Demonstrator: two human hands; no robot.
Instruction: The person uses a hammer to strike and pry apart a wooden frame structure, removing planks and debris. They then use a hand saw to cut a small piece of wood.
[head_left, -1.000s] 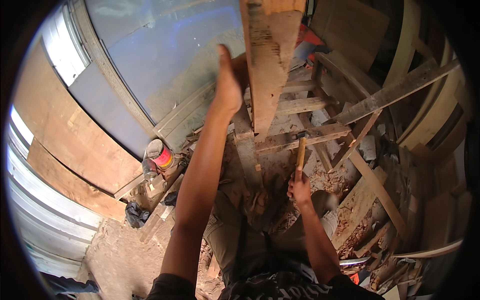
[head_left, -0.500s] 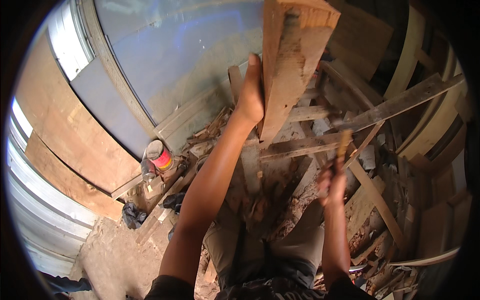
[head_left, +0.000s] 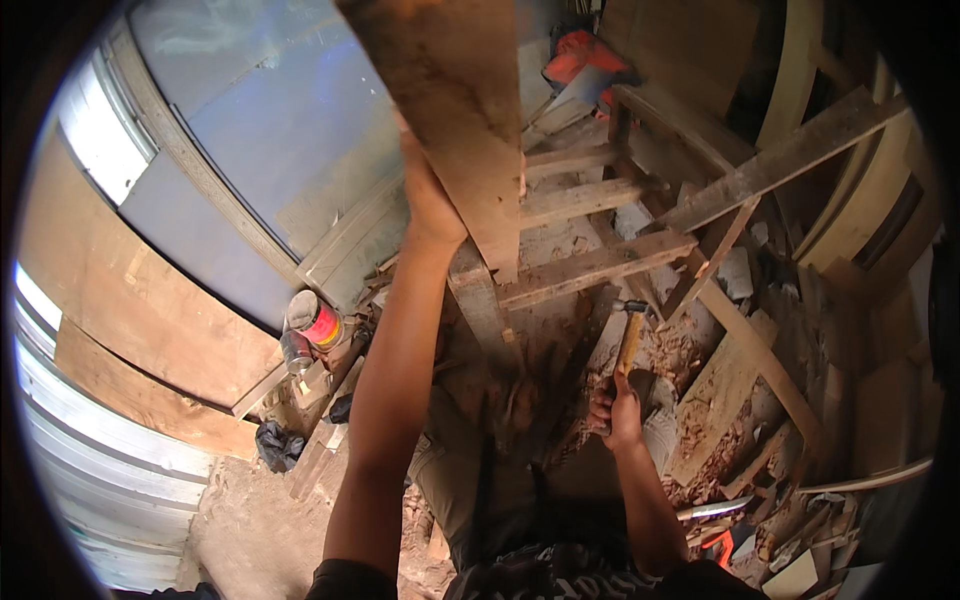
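The left hand (head_left: 432, 205) grips the wide timber (head_left: 455, 120) from its left side; most of its fingers are hidden behind the wood, with a sliver of fingertip visible at the right edge. The timber stands tilted, its upper end cut off by the top of the view, its lower end at the left end of a wooden crossbar (head_left: 600, 268); whether the two touch cannot be determined. The right hand (head_left: 618, 412) is closed around the handle of a hammer (head_left: 631, 338), head apart from the crossbar. Dark trousers (head_left: 445, 485) merge into shadow, obscuring detail there.
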